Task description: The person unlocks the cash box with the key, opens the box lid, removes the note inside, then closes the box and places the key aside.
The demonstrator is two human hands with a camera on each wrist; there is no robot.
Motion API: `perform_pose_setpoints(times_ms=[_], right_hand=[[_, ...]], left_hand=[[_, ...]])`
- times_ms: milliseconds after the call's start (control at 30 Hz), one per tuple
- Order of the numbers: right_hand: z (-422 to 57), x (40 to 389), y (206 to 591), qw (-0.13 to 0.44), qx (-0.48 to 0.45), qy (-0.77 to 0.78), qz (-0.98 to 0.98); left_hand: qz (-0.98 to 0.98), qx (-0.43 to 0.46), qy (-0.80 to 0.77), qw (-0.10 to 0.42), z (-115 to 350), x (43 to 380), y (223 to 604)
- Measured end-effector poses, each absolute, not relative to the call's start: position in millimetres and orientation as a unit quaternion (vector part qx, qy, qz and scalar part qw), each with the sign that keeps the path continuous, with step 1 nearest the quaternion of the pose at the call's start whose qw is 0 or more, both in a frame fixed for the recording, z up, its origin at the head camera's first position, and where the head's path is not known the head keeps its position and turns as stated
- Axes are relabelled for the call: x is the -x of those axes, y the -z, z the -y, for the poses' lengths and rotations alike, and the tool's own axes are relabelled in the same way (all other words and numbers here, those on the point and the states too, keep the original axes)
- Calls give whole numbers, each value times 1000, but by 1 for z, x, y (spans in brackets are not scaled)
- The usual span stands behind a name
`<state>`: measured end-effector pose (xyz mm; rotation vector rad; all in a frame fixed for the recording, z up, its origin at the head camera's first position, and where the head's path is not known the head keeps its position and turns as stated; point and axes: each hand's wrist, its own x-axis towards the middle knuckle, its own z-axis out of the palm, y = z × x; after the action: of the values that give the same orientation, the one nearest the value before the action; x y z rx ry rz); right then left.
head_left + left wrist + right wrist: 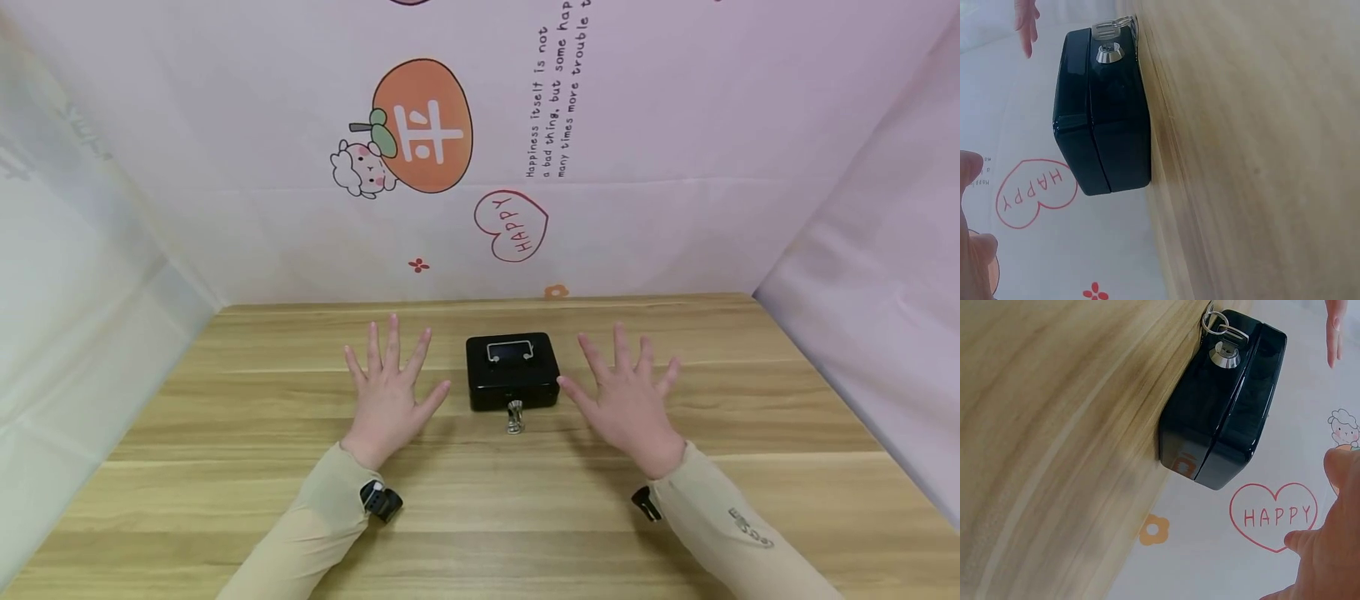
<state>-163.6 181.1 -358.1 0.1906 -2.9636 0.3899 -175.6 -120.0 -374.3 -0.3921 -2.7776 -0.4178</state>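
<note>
A black metal cash box (513,372) with a wire handle (510,351) on its lid stands on the wooden table, lid down. From the lock (1225,356) on its front sticks a key (1106,30), with a ring hanging from it. To the left of the box, my left hand (386,406) is spread with straight fingers, holding nothing. My right hand (628,408) is spread the same way on the other side, its thumb tip close to the box's right front corner in the head view.
The light wood table (480,533) reaches back to a white printed cloth (300,242) hanging behind it. More pale cloth hangs at both sides. A dark band (381,501) sits at the left wrist, another (647,504) at the right.
</note>
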Motion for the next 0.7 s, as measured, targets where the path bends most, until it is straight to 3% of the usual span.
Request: perform_pose_setpoints(times_ms=[700], right_hand=[[-168, 164, 350, 70, -75, -132, 986]], left_hand=[[964, 163, 135, 159, 106, 182, 366]])
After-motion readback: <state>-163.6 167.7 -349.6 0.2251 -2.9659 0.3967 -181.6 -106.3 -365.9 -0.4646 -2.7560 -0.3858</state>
